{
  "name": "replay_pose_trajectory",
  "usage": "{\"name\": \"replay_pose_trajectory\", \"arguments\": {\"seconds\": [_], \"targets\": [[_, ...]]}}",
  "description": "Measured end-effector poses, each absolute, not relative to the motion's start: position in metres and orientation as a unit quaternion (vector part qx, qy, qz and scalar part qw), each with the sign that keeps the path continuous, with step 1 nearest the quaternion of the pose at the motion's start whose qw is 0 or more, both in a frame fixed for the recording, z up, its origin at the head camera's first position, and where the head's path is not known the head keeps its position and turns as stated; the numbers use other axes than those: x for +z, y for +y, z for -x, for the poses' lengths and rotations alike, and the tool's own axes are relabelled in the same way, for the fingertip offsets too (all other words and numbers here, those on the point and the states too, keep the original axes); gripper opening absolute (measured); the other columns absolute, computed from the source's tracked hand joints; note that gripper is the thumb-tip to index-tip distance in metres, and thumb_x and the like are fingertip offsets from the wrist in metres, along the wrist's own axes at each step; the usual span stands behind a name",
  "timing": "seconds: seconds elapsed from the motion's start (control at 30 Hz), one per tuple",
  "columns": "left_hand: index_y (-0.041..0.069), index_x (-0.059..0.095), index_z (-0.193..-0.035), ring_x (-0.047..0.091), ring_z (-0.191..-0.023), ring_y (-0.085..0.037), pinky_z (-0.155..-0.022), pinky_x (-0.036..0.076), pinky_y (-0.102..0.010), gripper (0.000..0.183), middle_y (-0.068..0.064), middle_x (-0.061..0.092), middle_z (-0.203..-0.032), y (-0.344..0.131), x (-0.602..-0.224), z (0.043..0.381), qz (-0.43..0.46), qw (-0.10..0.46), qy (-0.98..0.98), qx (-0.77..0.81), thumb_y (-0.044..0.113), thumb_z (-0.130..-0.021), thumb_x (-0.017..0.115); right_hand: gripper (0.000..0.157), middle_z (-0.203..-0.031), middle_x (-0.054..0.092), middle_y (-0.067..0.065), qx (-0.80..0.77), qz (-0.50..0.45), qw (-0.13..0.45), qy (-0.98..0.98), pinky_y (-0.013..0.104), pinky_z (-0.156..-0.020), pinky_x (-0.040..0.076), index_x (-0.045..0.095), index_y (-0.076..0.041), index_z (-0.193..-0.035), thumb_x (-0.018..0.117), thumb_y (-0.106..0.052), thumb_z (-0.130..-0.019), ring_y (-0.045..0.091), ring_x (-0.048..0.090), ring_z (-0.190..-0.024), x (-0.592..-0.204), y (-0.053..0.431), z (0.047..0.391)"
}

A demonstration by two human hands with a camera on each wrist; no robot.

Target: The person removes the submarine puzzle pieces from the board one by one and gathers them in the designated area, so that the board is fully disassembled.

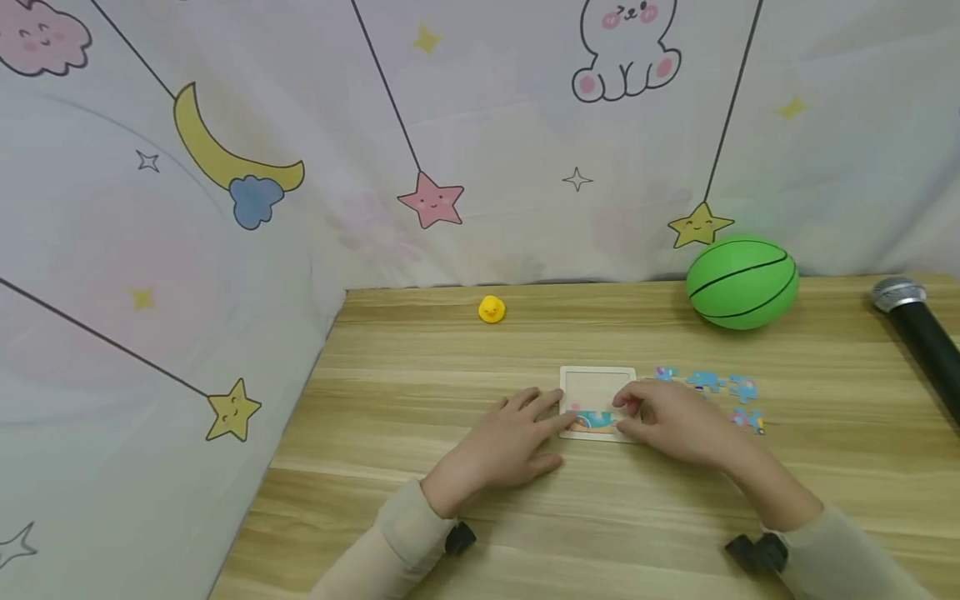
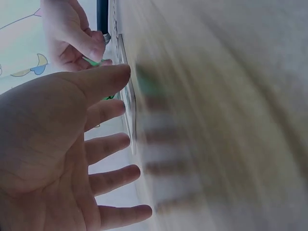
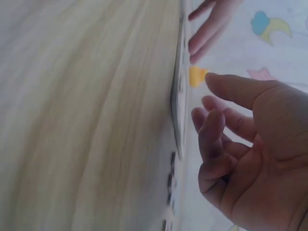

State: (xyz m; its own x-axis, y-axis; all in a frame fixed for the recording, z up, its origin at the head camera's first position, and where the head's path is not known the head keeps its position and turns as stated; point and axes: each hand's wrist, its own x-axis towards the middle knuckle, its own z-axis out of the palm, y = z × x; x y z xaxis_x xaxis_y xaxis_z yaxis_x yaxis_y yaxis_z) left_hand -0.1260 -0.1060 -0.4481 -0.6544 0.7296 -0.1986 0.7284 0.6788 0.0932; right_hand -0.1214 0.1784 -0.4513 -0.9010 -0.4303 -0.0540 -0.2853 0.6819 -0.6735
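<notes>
A small puzzle tray (image 1: 597, 370) with a pale rim lies on the table, with joined puzzle pieces (image 1: 592, 420) along its lower part. My left hand (image 1: 506, 442) lies at the tray's left side, its fingers spread and fairly straight, the fingertips on or over the rim. Over the tray's right edge is my right hand (image 1: 678, 421). In the right wrist view its thumb (image 3: 240, 90) stands apart from the partly curled fingers, and nothing shows between them. Loose blue puzzle pieces (image 1: 742, 387) lie to the right, partly hidden by the right hand.
A yellow rubber duck (image 1: 491, 310) stands near the back edge of the wooden table (image 1: 420, 358). Farther right are a green ball (image 1: 742, 283) with black lines and a black microphone (image 1: 918, 333). A printed cloth (image 1: 510, 125) hangs behind the table.
</notes>
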Motion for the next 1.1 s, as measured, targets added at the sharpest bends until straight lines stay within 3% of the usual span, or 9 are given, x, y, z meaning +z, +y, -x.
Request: {"name": "replay_pose_trajectory", "arguments": {"seconds": [0.33, 0.93, 1.1], "targets": [[0.031, 0.039, -0.162, 0.033, -0.151, -0.032, -0.110, 0.042, -0.058, 0.062, -0.001, 0.028, -0.169, -0.105, -0.450, 0.127, -0.400, 0.122, 0.908, -0.010, 0.052, -0.106, 0.055, 0.031, -0.103, 0.068, -0.001, -0.331, 0.185, 0.136, 0.915, 0.047, -0.088, 0.054, 0.073, -0.008, -0.112, 0.083, -0.027, -0.090, 0.019, 0.064, -0.098, -0.458, 0.161, 0.129], [0.031, 0.039, -0.162, 0.032, -0.151, -0.034, -0.110, 0.042, -0.059, 0.061, -0.001, 0.026, -0.170, -0.107, -0.449, 0.126, -0.392, 0.128, 0.911, -0.005, 0.048, -0.106, 0.056, 0.025, -0.095, 0.066, -0.003, -0.311, 0.173, 0.136, 0.925, 0.041, -0.079, 0.053, 0.070, -0.011, -0.104, 0.086, -0.021, -0.087, 0.015, 0.060, -0.085, -0.460, 0.152, 0.130], [0.032, 0.039, -0.162, 0.032, -0.151, -0.034, -0.110, 0.042, -0.059, 0.061, -0.001, 0.026, -0.170, -0.106, -0.449, 0.125, -0.392, 0.127, 0.911, -0.007, 0.048, -0.106, 0.056, 0.015, -0.090, 0.068, -0.006, -0.329, 0.176, 0.132, 0.919, 0.037, -0.073, 0.051, 0.070, -0.012, -0.102, 0.079, -0.016, -0.092, 0.012, 0.060, -0.078, -0.460, 0.152, 0.130]]}}
